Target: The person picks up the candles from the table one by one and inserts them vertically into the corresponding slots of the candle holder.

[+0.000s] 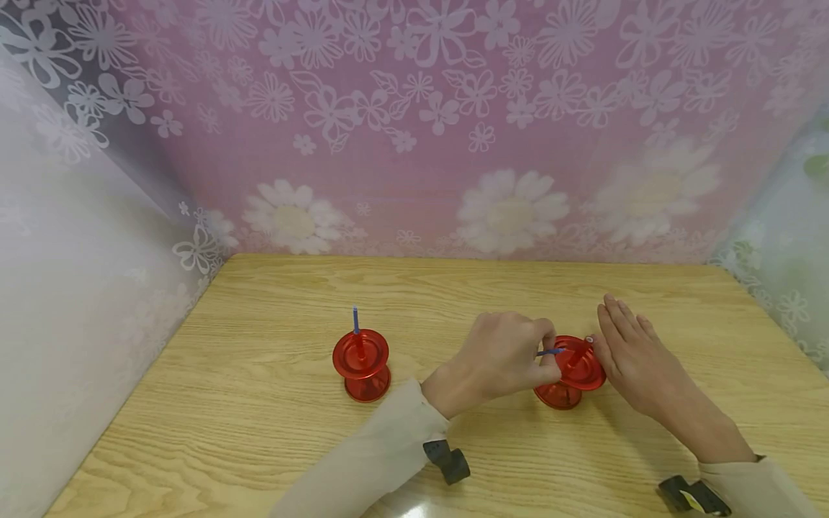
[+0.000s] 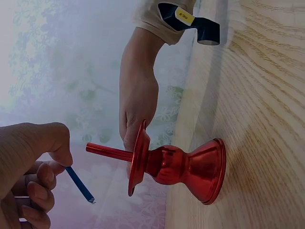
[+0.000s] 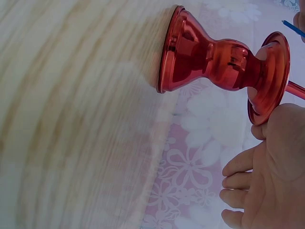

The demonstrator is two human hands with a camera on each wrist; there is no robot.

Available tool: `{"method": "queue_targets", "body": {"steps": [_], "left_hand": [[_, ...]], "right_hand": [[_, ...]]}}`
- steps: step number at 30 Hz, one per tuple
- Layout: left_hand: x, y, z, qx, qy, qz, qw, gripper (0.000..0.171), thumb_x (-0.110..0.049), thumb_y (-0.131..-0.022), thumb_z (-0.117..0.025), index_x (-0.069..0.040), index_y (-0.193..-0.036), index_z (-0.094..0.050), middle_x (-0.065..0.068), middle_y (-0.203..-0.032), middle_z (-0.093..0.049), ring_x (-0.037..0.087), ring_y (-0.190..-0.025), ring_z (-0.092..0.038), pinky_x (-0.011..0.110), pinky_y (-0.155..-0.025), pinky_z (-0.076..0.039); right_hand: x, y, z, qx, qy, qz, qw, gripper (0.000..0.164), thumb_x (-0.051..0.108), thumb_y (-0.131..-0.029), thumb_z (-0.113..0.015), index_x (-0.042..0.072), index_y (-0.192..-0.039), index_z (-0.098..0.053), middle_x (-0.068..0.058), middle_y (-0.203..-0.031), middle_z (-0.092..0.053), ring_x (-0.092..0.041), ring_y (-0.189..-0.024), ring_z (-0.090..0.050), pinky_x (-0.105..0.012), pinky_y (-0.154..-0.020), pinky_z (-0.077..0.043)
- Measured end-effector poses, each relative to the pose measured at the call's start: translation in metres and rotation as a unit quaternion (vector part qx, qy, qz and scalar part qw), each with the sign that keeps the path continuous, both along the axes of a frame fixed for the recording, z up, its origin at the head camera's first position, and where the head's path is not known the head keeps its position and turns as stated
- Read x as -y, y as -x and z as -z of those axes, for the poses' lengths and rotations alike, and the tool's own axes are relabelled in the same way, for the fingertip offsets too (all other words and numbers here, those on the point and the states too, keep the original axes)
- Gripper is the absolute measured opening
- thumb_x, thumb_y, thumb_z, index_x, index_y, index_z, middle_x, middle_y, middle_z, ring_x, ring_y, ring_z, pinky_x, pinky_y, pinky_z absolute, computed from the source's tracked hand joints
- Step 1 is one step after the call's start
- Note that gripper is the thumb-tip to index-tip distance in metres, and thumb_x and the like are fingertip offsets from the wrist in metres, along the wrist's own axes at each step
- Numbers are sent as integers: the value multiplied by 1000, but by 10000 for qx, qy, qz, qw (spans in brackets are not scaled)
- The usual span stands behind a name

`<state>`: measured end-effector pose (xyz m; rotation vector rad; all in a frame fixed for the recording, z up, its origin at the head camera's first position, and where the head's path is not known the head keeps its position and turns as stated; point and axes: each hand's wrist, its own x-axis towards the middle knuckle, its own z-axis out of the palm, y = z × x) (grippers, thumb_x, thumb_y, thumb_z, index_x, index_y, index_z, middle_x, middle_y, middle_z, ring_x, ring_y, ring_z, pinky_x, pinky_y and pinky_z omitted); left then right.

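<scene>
My left hand pinches a thin blue candle with a pale tip between thumb and fingers. In the head view the candle lies nearly level, beside the red tube of the right candle holder. That holder is shiny red metal, with a flared foot, a round dish and a narrow tube rising from it. My right hand is at the dish's right side, its fingers straight and close together. The right wrist view shows its thumb touching the dish rim; the contact is partly hidden.
A matching red candle holder stands to the left, with a blue candle upright in its tube. Both holders are on a wood-grain table. A pink flowered sheet hangs behind the table, with pale sheets at the sides.
</scene>
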<state>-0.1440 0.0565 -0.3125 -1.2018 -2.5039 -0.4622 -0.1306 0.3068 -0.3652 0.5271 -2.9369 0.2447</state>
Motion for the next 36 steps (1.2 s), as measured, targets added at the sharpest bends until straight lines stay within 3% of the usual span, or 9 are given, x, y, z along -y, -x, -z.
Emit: {"method": "queue_targets", "body": {"steps": [13,36], "left_hand": [[-8,3,-9,-58,-91,30,9999,5,-22,-81,-74,-19,-82,-69,-14,-56,-44,-1,-49,-34,12,-44,-28],[-11,4,-14,135,-78,36,9999,5,-23,-84,-72,-19,-84,-69,-14,-55,-44,-1,-48,-36,13,-43,-27]], "right_hand": [[1,0,-2,70,-100,36,9999,59,25,-112,-32,-22,-148,-28,-40,-157,-22,-56,-145,-22,-62,-121,-10],[1,-1,-1,66,-42,66,9999,58,25,-113,-31,-21,-148,-29,-40,-157,-22,-56,-145,-22,-63,-121,-10]]}}
